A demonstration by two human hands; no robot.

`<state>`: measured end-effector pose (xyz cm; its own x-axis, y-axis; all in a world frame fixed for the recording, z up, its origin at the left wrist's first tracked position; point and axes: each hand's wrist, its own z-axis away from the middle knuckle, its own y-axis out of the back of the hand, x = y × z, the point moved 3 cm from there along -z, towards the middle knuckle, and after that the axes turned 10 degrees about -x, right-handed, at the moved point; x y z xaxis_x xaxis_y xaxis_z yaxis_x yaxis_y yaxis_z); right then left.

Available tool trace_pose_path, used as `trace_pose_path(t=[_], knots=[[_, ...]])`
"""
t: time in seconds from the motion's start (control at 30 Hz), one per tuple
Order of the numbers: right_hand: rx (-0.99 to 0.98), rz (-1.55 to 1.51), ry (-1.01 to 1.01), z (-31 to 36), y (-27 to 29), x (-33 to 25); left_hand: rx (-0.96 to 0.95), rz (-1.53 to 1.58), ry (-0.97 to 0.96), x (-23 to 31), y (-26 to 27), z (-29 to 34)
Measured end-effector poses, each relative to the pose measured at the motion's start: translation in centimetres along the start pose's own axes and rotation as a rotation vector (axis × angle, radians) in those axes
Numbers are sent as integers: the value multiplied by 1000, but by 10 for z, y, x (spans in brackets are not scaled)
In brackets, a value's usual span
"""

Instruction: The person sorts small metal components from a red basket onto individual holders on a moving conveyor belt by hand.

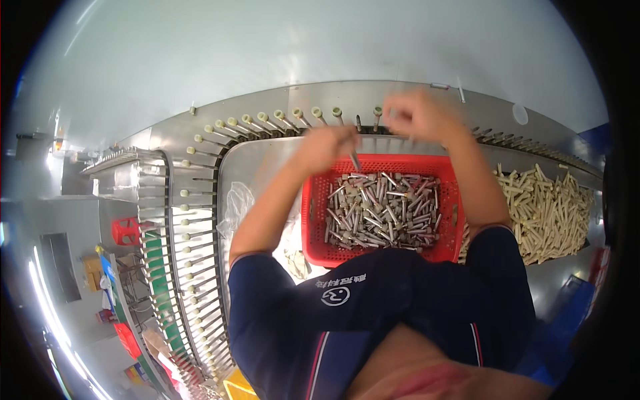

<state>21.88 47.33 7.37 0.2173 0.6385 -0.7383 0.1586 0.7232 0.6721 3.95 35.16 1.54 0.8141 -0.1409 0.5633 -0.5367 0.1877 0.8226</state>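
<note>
My left hand (329, 148) is over the far left edge of a red plastic basket (309, 227), its fingers closed around a short metal rod (355, 161) that points down toward the basket. Inside the basket lies a heap of similar metal rods (383, 210), many with greyish-green ends. My right hand (419, 115), smeared by motion, is raised beside a capped pin (378, 119) on the conveyor track; whether it holds anything does not show. Between my hands a bare pin (359, 124) sticks up from the track.
The track (223, 140) curves round from the left with a row of capped pins. Right of the basket is a large pile of cream-coloured sticks (547, 213). A crumpled clear plastic bag (239, 207) lies to the left. A pale wall (333, 47) rises behind the track.
</note>
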Motion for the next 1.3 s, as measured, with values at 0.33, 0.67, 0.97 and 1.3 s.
trace_pose_path(t=[0.33, 0.67, 0.97, 1.3], knots=[[535, 268, 24, 24, -52, 100, 513, -424, -135, 10, -36, -34], [654, -518, 59, 102, 26, 54, 367, -303, -267, 33, -73, -141], [241, -134, 1, 183, -143, 157, -245, -33, -130, 67, -174, -34], [153, 606, -106, 78, -25, 147, 247, -550, -227, 68, -113, -126]])
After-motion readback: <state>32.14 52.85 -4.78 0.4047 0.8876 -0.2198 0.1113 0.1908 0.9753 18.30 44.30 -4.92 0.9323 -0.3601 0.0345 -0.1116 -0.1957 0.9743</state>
